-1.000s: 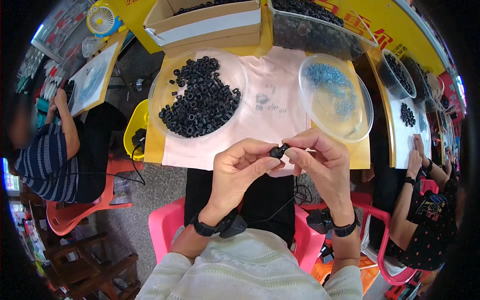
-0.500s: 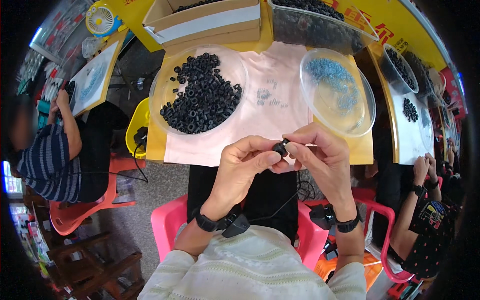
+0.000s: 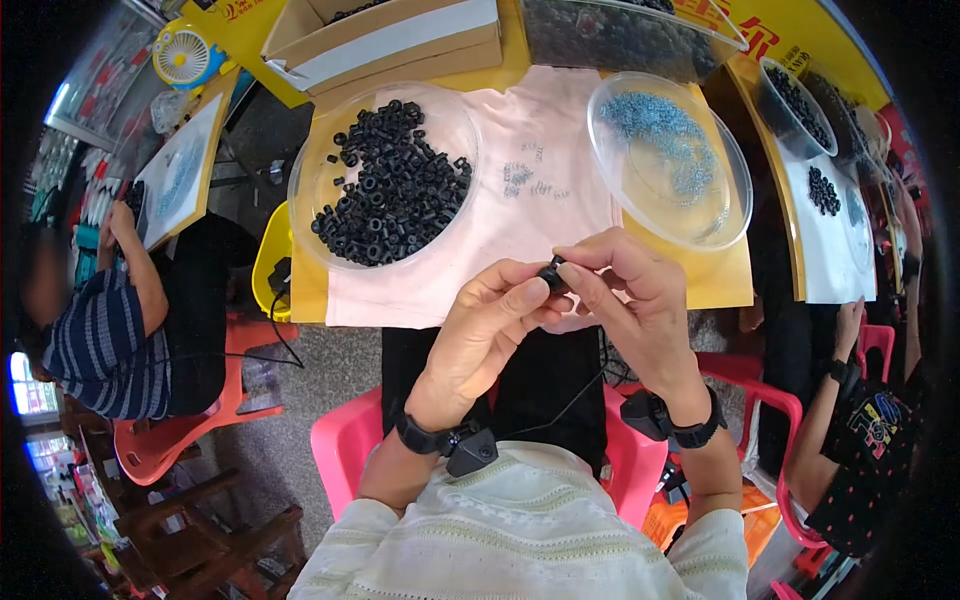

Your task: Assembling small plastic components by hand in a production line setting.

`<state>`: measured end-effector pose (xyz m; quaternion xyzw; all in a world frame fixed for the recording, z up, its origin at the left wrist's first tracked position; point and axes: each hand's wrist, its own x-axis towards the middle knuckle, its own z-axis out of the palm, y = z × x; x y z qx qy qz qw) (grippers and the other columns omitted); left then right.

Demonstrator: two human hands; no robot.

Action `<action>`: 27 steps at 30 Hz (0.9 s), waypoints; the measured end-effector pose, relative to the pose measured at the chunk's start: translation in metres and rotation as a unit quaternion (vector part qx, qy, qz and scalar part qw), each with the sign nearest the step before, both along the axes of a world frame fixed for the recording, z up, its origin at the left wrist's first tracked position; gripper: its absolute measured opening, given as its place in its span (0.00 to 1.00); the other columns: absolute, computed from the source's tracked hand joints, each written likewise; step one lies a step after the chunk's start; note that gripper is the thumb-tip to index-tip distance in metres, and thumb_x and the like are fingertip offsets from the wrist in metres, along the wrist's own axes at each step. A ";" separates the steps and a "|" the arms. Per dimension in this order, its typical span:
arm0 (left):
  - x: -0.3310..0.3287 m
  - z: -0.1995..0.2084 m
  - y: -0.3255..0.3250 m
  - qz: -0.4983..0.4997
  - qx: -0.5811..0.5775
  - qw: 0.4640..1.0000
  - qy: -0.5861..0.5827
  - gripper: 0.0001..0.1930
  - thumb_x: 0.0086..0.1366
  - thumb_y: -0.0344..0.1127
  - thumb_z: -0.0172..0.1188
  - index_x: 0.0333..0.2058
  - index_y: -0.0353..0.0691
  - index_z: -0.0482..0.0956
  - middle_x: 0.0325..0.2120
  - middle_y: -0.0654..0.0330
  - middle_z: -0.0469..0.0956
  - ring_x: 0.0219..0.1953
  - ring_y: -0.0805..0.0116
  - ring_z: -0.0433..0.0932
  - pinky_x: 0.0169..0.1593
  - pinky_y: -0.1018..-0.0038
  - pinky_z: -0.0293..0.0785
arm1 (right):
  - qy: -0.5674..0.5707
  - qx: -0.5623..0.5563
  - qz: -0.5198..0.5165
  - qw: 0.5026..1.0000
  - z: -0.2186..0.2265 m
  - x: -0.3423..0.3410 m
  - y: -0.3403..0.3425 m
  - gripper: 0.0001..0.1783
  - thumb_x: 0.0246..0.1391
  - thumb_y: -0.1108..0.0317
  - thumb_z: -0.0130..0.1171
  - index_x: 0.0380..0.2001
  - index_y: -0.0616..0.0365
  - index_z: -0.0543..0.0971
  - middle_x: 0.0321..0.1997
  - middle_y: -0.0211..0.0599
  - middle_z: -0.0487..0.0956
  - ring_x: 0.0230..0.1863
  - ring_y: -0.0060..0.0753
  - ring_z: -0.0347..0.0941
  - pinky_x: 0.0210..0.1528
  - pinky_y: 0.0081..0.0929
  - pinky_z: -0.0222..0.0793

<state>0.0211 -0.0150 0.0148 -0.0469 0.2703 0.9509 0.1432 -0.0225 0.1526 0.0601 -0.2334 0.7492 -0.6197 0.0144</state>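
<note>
A small black ring-like part (image 3: 551,276) is pinched by the thumb and fingers of my left hand (image 3: 484,318), above the table's near edge. The thumb and index finger of my right hand (image 3: 631,295) close at the same part's upper right side. Whether they also hold some tiny thing there is too small to tell. Ahead on the left, a clear round tub (image 3: 476,165) holds a heap of similar black parts (image 3: 395,185). Tiny bluish-grey pieces (image 3: 660,135) lie in another clear tub (image 3: 742,200) on the right.
A pink cloth (image 3: 480,270) covers the tabletop, with small dark pieces (image 3: 518,178) scattered between the tubs. Behind stand a cardboard box (image 3: 400,45) and a clear bin (image 3: 620,45). A yellow basket (image 3: 268,262) is at left. People sit at tables on both sides.
Both hands stay together at the black part, with only small finger shifts. The view has tilted slightly, and the person on the right has moved their hands.
</note>
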 end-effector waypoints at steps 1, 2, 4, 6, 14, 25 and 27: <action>0.000 -0.001 0.000 -0.004 0.008 1.000 -0.014 0.06 0.66 0.28 0.58 0.41 0.36 0.78 0.38 0.55 0.81 0.40 0.68 0.81 0.45 0.72 0.79 | 0.042 0.026 -0.003 0.999 0.000 -0.001 0.001 0.09 0.53 0.76 0.62 0.39 0.64 0.79 0.31 0.37 0.78 0.29 0.23 0.78 0.27 0.18 0.74; -0.001 -0.001 0.000 -0.008 0.010 1.000 -0.025 0.06 0.67 0.28 0.58 0.41 0.37 0.78 0.39 0.55 0.81 0.41 0.67 0.81 0.46 0.72 0.79 | 0.084 0.052 -0.006 0.995 0.000 -0.001 0.002 0.10 0.52 0.76 0.63 0.39 0.64 0.79 0.32 0.38 0.78 0.29 0.25 0.78 0.28 0.19 0.74; -0.003 0.000 0.001 -0.015 0.015 0.999 -0.046 0.05 0.67 0.29 0.58 0.41 0.38 0.78 0.40 0.55 0.81 0.44 0.67 0.80 0.48 0.71 0.78 | 0.117 0.065 -0.004 0.991 0.000 0.000 0.001 0.14 0.49 0.76 0.65 0.41 0.63 0.78 0.33 0.37 0.77 0.30 0.26 0.78 0.28 0.20 0.74; -0.004 0.005 0.001 -0.032 0.023 0.998 -0.049 0.05 0.67 0.30 0.58 0.41 0.39 0.77 0.42 0.54 0.80 0.46 0.66 0.79 0.51 0.69 0.76 | 0.139 0.085 -0.003 0.987 -0.001 0.001 0.002 0.18 0.46 0.76 0.66 0.42 0.62 0.77 0.34 0.36 0.77 0.30 0.27 0.77 0.29 0.21 0.75; -0.008 -0.003 0.004 -0.056 0.037 0.996 -0.062 0.07 0.67 0.31 0.58 0.42 0.36 0.77 0.45 0.52 0.79 0.50 0.63 0.78 0.56 0.67 0.72 | 0.179 0.132 -0.018 0.975 -0.009 -0.004 0.005 0.19 0.41 0.77 0.68 0.39 0.61 0.75 0.34 0.35 0.75 0.28 0.32 0.75 0.29 0.24 0.73; -0.010 -0.008 0.004 -0.024 -0.004 0.997 -0.073 0.07 0.67 0.29 0.57 0.41 0.33 0.78 0.41 0.52 0.81 0.45 0.64 0.81 0.51 0.68 0.77 | 0.196 0.108 -0.021 0.974 -0.021 -0.012 0.002 0.16 0.37 0.78 0.67 0.34 0.63 0.76 0.30 0.37 0.74 0.27 0.34 0.73 0.27 0.26 0.71; -0.014 -0.009 0.004 -0.030 -0.006 0.997 -0.068 0.06 0.67 0.29 0.57 0.40 0.33 0.79 0.38 0.52 0.81 0.42 0.65 0.81 0.49 0.70 0.78 | 0.189 0.103 -0.031 0.976 -0.028 -0.013 0.002 0.17 0.38 0.79 0.67 0.34 0.63 0.76 0.30 0.38 0.74 0.26 0.33 0.73 0.26 0.25 0.71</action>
